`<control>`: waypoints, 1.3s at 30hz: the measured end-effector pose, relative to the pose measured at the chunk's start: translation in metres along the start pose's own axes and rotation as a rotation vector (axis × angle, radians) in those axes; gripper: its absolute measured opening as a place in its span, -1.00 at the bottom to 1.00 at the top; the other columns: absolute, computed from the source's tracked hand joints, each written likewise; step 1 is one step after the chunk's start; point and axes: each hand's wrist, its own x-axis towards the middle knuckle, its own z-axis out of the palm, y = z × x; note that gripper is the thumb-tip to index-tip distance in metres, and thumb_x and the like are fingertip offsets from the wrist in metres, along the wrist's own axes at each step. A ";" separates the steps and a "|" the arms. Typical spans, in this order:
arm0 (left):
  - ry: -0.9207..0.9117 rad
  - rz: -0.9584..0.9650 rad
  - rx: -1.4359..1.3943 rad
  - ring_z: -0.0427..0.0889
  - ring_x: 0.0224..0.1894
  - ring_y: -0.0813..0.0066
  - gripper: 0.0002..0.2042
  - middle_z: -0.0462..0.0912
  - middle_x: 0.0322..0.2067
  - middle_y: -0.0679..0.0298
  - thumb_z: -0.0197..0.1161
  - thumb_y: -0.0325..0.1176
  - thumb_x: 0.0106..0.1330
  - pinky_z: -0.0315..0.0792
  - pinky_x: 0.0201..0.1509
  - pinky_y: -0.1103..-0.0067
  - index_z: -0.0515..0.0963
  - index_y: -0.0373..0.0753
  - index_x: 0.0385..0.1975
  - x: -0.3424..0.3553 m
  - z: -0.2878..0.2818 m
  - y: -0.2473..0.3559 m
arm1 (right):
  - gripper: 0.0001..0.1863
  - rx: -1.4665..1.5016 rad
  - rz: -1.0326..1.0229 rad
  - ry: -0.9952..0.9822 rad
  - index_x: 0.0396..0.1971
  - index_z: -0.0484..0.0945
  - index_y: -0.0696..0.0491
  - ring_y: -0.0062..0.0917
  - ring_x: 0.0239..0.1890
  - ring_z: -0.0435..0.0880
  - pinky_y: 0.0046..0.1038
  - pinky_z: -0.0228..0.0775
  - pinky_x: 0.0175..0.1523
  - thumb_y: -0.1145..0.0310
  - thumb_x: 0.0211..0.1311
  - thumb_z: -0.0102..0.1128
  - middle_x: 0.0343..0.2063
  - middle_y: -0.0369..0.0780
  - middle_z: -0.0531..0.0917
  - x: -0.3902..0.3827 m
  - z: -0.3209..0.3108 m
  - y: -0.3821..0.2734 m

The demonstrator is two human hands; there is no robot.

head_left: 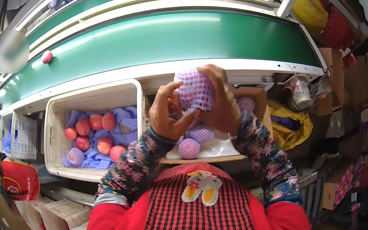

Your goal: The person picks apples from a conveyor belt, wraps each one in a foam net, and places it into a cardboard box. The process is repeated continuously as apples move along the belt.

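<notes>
Nearest the camera, a red-and-black checked apron bib (193, 220) is worn. Beyond it, a pink-and-purple foam net (195, 90) is held up over an open carton (229, 158). It is clasped along its top and right side by the curled right hand (224, 101); its left and lower edges are pinched by the half-closed left hand (165, 116). Whether fruit is inside cannot be told. The net is judged light, soft, stretchy and easily torn, so best taken by its sides. Netted fruits (188, 148) are nested in the carton; leftward, bare apples (83, 127) are cushioned on purple cloth (126, 117) in a white crate (48, 140), backed by a green conveyor belt (181, 32).
</notes>
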 end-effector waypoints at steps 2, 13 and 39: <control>-0.060 0.130 0.218 0.33 -0.66 0.67 -0.47 0.30 -0.54 0.30 0.37 -0.26 -0.12 0.26 -0.63 0.72 0.36 -0.32 -0.12 -0.003 0.007 -0.007 | -0.10 0.186 0.027 0.079 0.10 0.00 0.08 -0.26 0.05 0.24 -0.33 0.24 0.07 0.40 -0.31 0.35 0.05 -0.03 0.08 -0.022 -0.001 0.005; -0.659 -0.195 0.114 0.53 -0.29 0.35 -0.61 0.42 -0.27 0.11 0.24 -0.44 -0.04 0.43 -0.22 0.56 0.37 -0.33 -0.15 -0.066 0.008 -0.051 | -0.09 -0.123 1.428 -0.139 -0.02 0.08 0.31 -0.33 -0.04 0.38 -0.46 0.23 0.03 0.13 -0.35 0.34 -0.14 0.00 0.37 -0.245 0.032 0.198; -0.487 -0.984 1.275 0.33 -0.03 0.10 -0.68 0.31 -0.10 0.11 0.20 -0.26 -0.11 0.33 -0.07 0.28 0.48 -0.05 -0.26 -0.156 -0.163 -0.288 | -0.32 -0.433 1.127 -0.189 -0.09 0.30 0.21 -0.21 -0.05 0.36 -0.29 0.18 0.05 0.17 -0.24 0.30 -0.12 0.02 0.38 -0.289 0.006 0.204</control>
